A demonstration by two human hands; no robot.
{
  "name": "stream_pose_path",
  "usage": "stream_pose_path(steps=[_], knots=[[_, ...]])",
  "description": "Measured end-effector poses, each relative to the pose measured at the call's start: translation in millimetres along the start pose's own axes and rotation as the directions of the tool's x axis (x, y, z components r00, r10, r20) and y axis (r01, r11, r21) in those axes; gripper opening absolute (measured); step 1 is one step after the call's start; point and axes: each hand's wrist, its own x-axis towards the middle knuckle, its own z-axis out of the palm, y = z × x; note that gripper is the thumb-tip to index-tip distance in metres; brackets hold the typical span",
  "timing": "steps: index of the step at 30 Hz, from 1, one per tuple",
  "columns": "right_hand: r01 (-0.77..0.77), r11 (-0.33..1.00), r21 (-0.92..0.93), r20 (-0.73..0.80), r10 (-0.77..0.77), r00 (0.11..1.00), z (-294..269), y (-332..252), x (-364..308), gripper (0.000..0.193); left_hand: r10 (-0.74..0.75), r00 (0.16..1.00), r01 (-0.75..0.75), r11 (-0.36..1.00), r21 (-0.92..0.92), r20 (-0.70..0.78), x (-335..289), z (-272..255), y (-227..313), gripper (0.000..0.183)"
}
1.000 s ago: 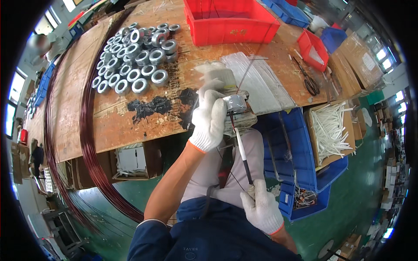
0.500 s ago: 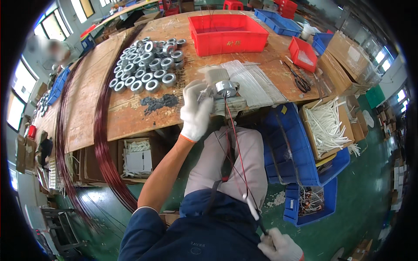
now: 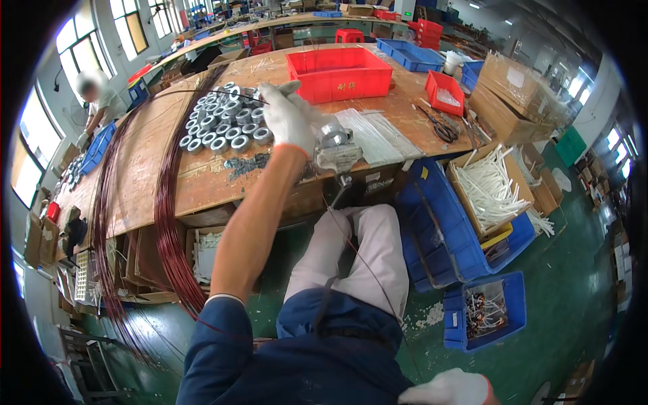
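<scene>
My left hand (image 3: 289, 120), in a white glove, is raised over the bench beside the ring pile. Its fingers are closed on a dark red wire (image 3: 223, 92) that stretches away to the left. Just right of that wrist, a silver metal ring (image 3: 333, 135) sits in a small bench vise (image 3: 339, 158). At the bottom edge my right hand (image 3: 449, 389), also gloved, is partly cut off with its fingers curled; what they hold is unclear. A thin wire (image 3: 364, 263) slants from below the vise across my lap toward that hand.
Many grey metal rings (image 3: 226, 121) are heaped at left, near bundles of dark red wire (image 3: 165, 196). A red bin (image 3: 337, 73), scissors (image 3: 442, 128) and clear plastic strips (image 3: 378, 138) lie on the bench. Blue crates (image 3: 445, 226) stand right of my legs. A person (image 3: 101, 101) is at far left.
My left hand has moved up and left from the vise and now has a wire. My right hand has shifted slightly right and down; the white-and-black tool near it no longer shows.
</scene>
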Motion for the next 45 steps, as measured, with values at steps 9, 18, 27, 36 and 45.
stream_pose_path(steps=[9,18,27,36,45], knots=[[-0.160,0.599,0.784,-0.247,0.538,0.806,-74.0,105.3,214.4,0.019,-0.347,0.934,0.352,0.935,0.052,-0.079,100.2,4.9,-44.1,0.068],[-0.217,0.556,0.802,-0.114,0.500,0.858,-165.3,148.3,310.4,0.017,-0.419,0.893,0.430,0.902,0.039,-0.167,125.9,-10.0,-118.2,0.055],[-0.303,0.488,0.819,-0.201,0.737,0.645,-22.6,201.8,154.0,0.018,-0.292,0.948,0.303,0.950,0.078,-0.129,144.3,-8.7,-92.0,0.053],[0.301,0.446,0.843,-0.538,0.677,0.502,-26.0,263.4,313.7,0.032,-0.342,0.913,0.375,0.918,0.127,-0.221,144.6,-10.8,-109.8,0.054],[0.128,0.567,0.814,-0.493,0.557,0.668,-3.0,256.6,301.0,0.023,-0.276,0.936,0.313,0.937,0.154,-0.218,142.1,4.9,-108.9,0.053]])
